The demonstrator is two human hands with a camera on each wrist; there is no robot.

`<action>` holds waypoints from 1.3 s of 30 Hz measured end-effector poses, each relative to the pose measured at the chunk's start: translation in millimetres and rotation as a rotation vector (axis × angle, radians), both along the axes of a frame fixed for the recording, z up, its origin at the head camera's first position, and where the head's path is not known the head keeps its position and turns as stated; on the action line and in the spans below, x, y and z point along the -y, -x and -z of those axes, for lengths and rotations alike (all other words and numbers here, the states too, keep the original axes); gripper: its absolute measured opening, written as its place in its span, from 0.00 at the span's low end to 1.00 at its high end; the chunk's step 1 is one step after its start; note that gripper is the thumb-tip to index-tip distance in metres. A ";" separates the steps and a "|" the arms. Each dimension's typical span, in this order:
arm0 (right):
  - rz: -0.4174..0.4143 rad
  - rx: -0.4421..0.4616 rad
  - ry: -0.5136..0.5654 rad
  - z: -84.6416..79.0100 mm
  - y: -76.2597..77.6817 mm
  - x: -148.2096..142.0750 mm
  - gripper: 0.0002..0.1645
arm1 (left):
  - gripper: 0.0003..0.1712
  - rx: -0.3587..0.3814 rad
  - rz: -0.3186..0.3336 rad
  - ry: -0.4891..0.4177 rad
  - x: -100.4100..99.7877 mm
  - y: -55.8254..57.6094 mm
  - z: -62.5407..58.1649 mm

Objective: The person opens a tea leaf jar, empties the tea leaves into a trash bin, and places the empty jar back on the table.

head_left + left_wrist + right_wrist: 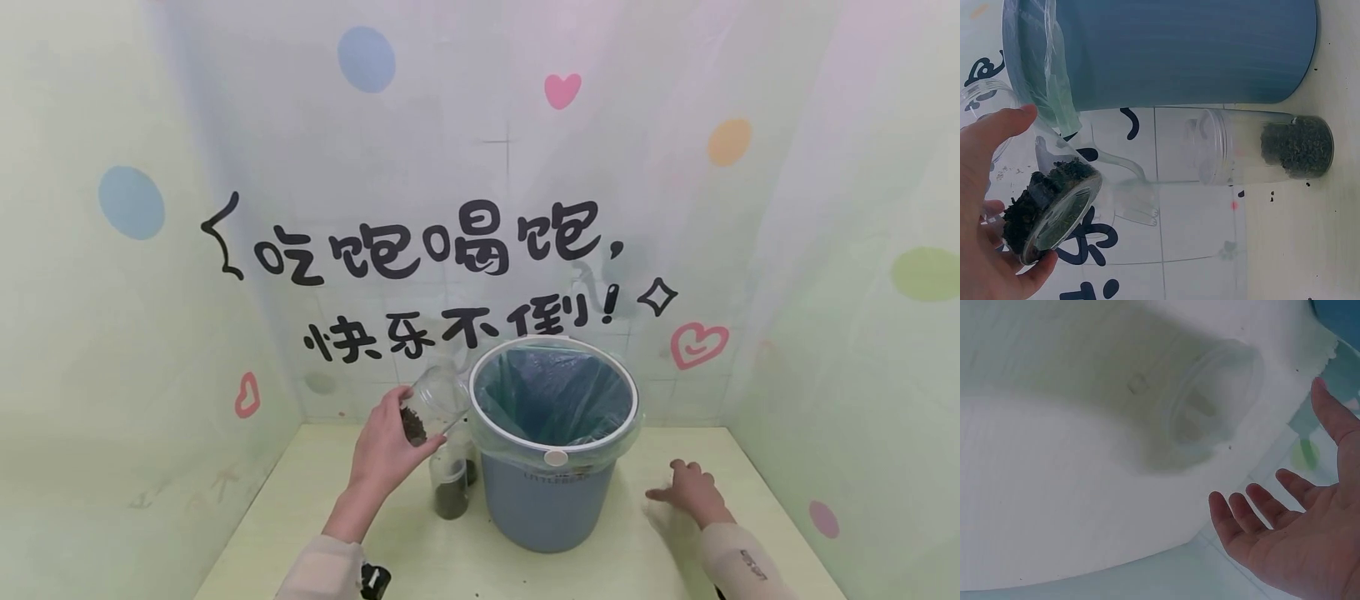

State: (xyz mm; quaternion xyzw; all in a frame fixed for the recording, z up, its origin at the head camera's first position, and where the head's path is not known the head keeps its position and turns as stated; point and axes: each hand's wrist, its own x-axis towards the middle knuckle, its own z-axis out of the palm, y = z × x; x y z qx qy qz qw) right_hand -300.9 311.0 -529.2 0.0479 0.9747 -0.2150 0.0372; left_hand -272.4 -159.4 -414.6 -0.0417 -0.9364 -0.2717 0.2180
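My left hand (pixel 386 437) grips a clear jar (pixel 437 398) beside the bin's left rim. The jar is tilted, its top end towards the bin, and dark dried leaf bits (pixel 1041 203) sit at its base end. Below it, another clear jar (pixel 452 492) with dark bits in its bottom stands on the table; something dark and similar is partly hidden behind it. The blue bin (pixel 543 508) has a green-tinted bag (pixel 555 392) lining it. To its right, my right hand (pixel 697 492) hovers over the table with loosely bent fingers, holding nothing.
On the pale table (pixel 405 550) lie scattered dark crumbs. A blurred, clear round thing (pixel 1210 403) shows on the table in the right wrist view; its kind is unclear. Behind stands a printed backdrop (pixel 450 167) with lettering, and similar walls rise on both sides.
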 end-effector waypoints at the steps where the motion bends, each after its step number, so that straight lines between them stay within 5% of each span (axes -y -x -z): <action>1: -0.002 -0.010 0.001 -6.3 2.6 -1.1 0.52 | 0.54 0.005 0.001 -0.001 -0.1 0.1 -0.2; 9: -0.076 -0.168 0.082 -75.0 21.5 0.4 0.39 | 0.54 0.001 0.008 0.005 -0.7 1.5 -0.4; 14: -0.129 -0.300 0.178 -126.2 20.4 14.2 0.29 | 0.54 -0.004 0.019 0.006 -1.6 2.0 -1.1; 19: -0.212 -0.375 0.242 -161.5 16.2 37.2 0.29 | 0.54 -0.021 0.017 0.003 -1.3 2.2 -4.0; 25: -0.362 -0.437 0.084 -168.4 11.6 65.2 0.33 | 0.55 -0.024 0.012 -0.002 -0.1 1.8 -6.9; 33: -0.334 -0.453 -0.015 -158.6 10.2 75.8 0.34 | 0.55 -0.070 0.024 0.045 2.0 6.8 -13.3; 39: -0.333 -0.443 -0.056 -158.7 13.5 77.1 0.33 | 0.54 -0.141 0.051 0.109 -0.5 14.5 -28.9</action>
